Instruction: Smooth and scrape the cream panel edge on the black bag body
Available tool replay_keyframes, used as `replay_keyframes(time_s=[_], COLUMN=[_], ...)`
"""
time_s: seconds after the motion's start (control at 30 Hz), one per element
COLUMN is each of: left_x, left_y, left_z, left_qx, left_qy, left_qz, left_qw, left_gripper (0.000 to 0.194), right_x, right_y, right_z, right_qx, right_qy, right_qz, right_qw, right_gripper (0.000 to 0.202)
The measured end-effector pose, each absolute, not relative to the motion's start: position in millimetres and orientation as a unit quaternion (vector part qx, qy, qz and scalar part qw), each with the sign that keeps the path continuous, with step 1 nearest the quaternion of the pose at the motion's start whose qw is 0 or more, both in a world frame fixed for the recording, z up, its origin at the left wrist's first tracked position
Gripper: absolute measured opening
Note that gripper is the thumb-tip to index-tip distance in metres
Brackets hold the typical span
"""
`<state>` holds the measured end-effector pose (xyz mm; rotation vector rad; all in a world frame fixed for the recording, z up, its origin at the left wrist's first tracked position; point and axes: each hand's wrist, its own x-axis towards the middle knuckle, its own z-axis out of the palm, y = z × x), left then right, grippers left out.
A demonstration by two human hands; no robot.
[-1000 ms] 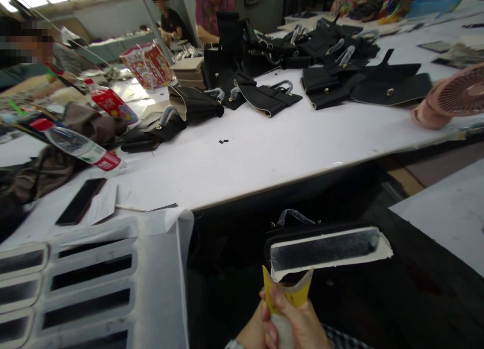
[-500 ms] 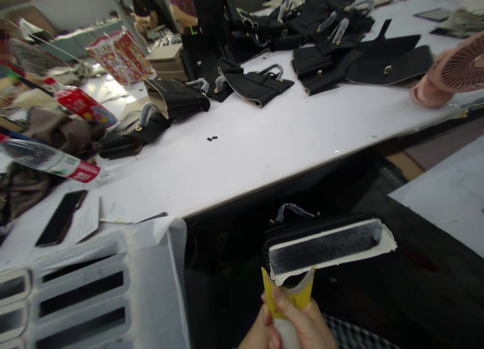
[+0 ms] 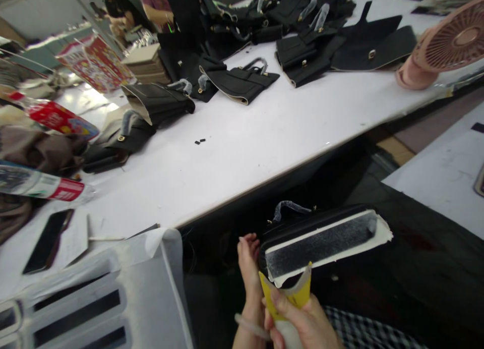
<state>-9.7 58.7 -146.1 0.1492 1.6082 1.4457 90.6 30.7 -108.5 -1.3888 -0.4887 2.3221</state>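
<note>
My right hand (image 3: 298,316) grips a yellow scraper-like tool (image 3: 291,293) with a concave front edge and a pale handle. Just beyond its tips is a black handbag (image 3: 325,220), its plastic-wrapped handle (image 3: 291,208) on the far side. The bag's near face bears a long dark panel (image 3: 321,248) edged in white, ragged at the right end. My left hand (image 3: 248,260), a pale bangle at the wrist, is raised beside the bag's left end with fingers loosely bent and parted. It holds nothing visible; whether it touches the bag I cannot tell.
A white slotted plastic crate (image 3: 151,288) stands at left. Across the white table (image 3: 234,147) lie several black bags (image 3: 242,84), a phone (image 3: 47,240), a bottle (image 3: 49,185) and a pink fan (image 3: 438,51). Other people work at the back left.
My left hand has come off the tool and moved up to the bag's left end. My right hand keeps its hold. The view has shifted slightly.
</note>
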Motion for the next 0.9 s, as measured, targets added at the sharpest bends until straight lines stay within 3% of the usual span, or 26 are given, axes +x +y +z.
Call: replay_keyframes(time_s=[0.07, 0.23, 0.5, 0.9], left_x=[-18, -15, -11, -7], left_y=[84, 96, 98, 97], left_z=[-129, -96, -95, -91], left_qx=[0.115, 0.336, 0.326, 0.328], left_qy=[0.634, 0.619, 0.653, 0.685], left_qz=[0.606, 0.496, 0.47, 0.464], left_qw=[0.466, 0.508, 0.495, 0.456], left_gripper=[0.061, 0.061, 0.058, 0.053], right_x=[91, 94, 98, 105], right_y=[30, 29, 38, 46], right_z=[-110, -113, -115, -110], right_qx=[-0.481, -0.471, -0.407, -0.427], right_qy=[-0.182, -0.178, -0.205, -0.234], right_qz=[0.834, 0.836, 0.868, 0.863], right_qw=[0.198, 0.218, 0.198, 0.136], right_gripper=[0.069, 0.062, 0.064, 0.072])
